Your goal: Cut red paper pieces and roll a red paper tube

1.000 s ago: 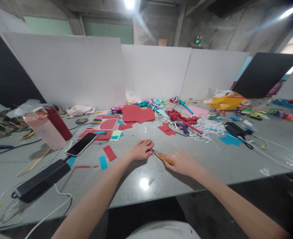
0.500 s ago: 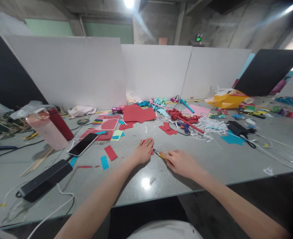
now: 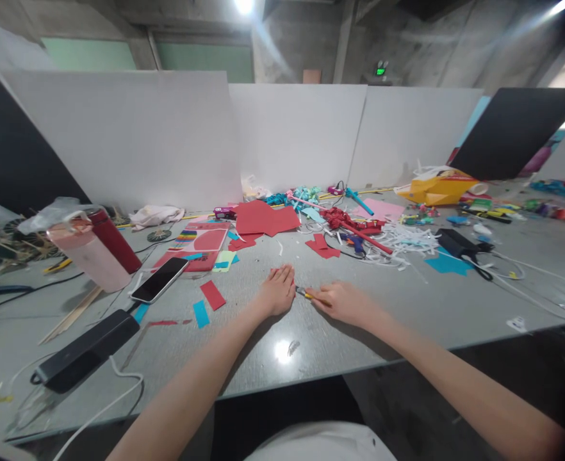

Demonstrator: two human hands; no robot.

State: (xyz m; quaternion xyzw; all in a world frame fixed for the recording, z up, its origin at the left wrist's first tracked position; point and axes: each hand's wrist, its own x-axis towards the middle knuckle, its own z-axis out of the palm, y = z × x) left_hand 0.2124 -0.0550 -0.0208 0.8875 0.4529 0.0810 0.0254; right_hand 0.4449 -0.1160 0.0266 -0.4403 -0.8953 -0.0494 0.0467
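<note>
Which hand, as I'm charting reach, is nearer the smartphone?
Left: the left hand lies flat to the right of the smartphone; the right hand, holding the utility knife, is farther right.

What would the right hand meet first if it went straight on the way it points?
Led by its cutter, the right hand would probably meet the left hand first; exact depth is unclear.

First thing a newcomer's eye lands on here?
Probably the two bare hands at the table's near middle: the left hand flat on a small piece of red paper, the right hand holding a yellow cutter beside it. Next, the big red sheet farther back, and the bright yellow object at back right.
</note>
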